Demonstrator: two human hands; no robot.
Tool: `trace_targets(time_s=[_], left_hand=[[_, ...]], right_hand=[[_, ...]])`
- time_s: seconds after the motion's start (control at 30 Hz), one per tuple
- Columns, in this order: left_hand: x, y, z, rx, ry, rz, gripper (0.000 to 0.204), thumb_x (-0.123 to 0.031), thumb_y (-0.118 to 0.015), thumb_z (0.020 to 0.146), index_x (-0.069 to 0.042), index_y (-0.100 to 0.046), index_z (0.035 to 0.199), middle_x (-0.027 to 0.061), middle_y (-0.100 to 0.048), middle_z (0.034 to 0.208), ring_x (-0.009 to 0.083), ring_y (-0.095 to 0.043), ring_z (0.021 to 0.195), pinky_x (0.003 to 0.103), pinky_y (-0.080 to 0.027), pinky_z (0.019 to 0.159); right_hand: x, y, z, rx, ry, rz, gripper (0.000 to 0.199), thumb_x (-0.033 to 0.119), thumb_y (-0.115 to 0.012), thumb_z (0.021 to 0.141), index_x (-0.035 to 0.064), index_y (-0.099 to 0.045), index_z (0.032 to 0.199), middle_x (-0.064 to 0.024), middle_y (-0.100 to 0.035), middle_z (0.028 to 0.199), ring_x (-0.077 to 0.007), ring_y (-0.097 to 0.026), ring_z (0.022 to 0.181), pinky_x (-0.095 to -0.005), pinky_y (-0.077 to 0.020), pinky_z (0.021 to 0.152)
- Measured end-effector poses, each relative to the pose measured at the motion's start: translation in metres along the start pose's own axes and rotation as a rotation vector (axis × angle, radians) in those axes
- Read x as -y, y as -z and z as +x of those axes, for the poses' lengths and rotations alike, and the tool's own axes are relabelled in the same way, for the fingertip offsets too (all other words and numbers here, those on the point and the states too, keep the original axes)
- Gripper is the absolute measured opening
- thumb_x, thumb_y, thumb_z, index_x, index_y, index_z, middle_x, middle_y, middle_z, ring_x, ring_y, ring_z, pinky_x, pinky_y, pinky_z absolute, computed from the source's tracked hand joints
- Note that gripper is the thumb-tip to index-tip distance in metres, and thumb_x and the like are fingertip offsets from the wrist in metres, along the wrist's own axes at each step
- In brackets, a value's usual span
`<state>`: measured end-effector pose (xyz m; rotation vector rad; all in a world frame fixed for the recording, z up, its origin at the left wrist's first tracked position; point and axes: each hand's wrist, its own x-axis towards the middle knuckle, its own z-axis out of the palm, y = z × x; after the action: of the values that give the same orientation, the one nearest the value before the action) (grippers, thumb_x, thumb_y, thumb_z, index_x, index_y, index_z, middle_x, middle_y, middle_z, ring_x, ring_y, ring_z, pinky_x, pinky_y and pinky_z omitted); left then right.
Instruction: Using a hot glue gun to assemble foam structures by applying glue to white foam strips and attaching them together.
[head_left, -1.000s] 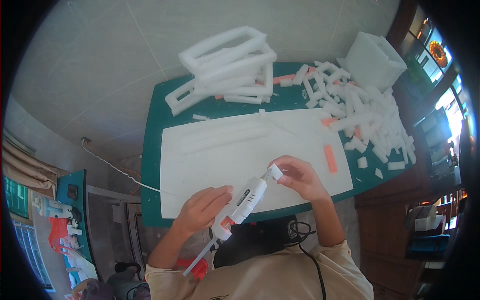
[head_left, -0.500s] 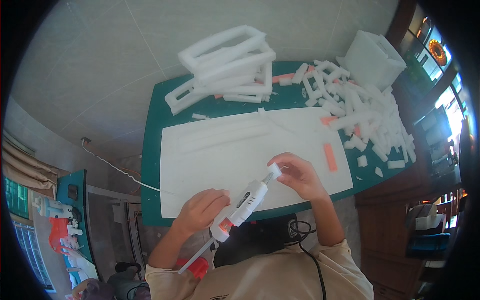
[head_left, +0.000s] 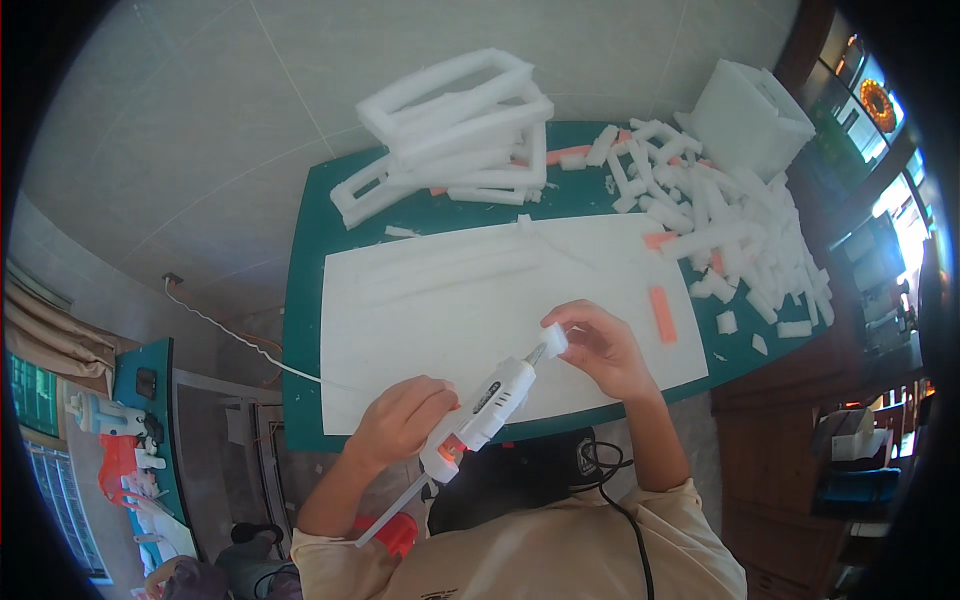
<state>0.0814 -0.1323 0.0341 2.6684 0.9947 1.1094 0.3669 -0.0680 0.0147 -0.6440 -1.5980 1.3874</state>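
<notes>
A white hot glue gun (head_left: 492, 403) is gripped in my left hand (head_left: 408, 420), its nozzle aimed up and to the right. A long glue stick (head_left: 393, 510) juts from its rear end. Between the thumb and fingers of my right hand (head_left: 603, 350) is a small white foam block (head_left: 554, 341), with the nozzle tip against it or very close. Both hands are above the near part of a white board (head_left: 450, 310), which lies on a green table (head_left: 306, 330).
White foam frames (head_left: 450, 130) are stacked at the table's far left. Many loose foam pieces (head_left: 720, 210) heap up at the right, beside a large foam box (head_left: 750, 120). An orange strip (head_left: 662, 314) lies on the board. A black cable (head_left: 635, 530) runs over my shirt.
My right hand and the foam block have shifted slightly, and the block has turned a little at the nozzle. My left hand holds the glue gun almost still.
</notes>
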Motion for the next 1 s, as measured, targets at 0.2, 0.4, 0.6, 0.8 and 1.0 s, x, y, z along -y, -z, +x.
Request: trace_targets(time_s=[0.2,0.4,0.6,0.8,1.0], left_hand=[[0.001,0.001,0.001,0.017,0.015,-0.025,0.027,-0.008,-0.073,0.067,0.000,-0.060,0.089,0.0107,-0.060,0.087,0.0270,-0.064,0.073,0.033,-0.054,0.063],[0.001,0.001,0.004,0.005,0.000,-0.008,0.025,-0.007,-0.073,0.067,0.000,-0.060,0.088,0.0114,-0.060,0.087,0.0272,-0.064,0.073,0.034,-0.054,0.063],[0.002,0.001,0.005,0.036,0.006,0.014,0.024,-0.005,-0.072,0.069,0.001,-0.061,0.089,0.0119,-0.062,0.088,0.0273,-0.065,0.074,0.034,-0.055,0.064],[0.005,-0.003,0.005,0.013,-0.011,0.018,0.022,-0.003,-0.071,0.074,0.002,-0.063,0.093,0.0130,-0.065,0.096,0.0263,-0.064,0.072,0.033,-0.054,0.063],[0.008,0.000,0.004,0.005,0.013,0.052,0.026,0.000,-0.068,0.070,0.002,-0.064,0.096,0.0130,-0.065,0.106,0.0255,-0.063,0.073,0.032,-0.052,0.063]], right_hand=[[0.001,0.001,0.003,-0.005,0.003,-0.028,0.031,-0.004,-0.061,0.087,0.0054,-0.060,0.117,-0.0069,-0.059,0.116,-0.0156,-0.056,0.101,-0.0263,-0.0476,0.081],[-0.001,0.002,0.004,0.001,0.000,-0.030,0.032,-0.005,-0.061,0.087,0.0055,-0.060,0.117,-0.0066,-0.059,0.116,-0.0155,-0.056,0.102,-0.0264,-0.0475,0.082],[-0.006,0.003,0.003,-0.010,-0.019,-0.011,0.031,-0.005,-0.060,0.087,0.0058,-0.060,0.117,-0.0063,-0.059,0.117,-0.0151,-0.056,0.101,-0.0262,-0.0475,0.082],[-0.009,0.006,0.001,-0.010,-0.026,-0.039,0.030,-0.004,-0.059,0.088,0.0056,-0.060,0.117,-0.0058,-0.059,0.117,-0.0145,-0.055,0.101,-0.0264,-0.0473,0.082],[-0.012,0.011,-0.002,0.064,-0.058,0.025,0.031,-0.001,-0.057,0.089,0.0006,-0.057,0.120,-0.0104,-0.057,0.120,-0.0201,-0.054,0.112,-0.0332,-0.0461,0.092]])
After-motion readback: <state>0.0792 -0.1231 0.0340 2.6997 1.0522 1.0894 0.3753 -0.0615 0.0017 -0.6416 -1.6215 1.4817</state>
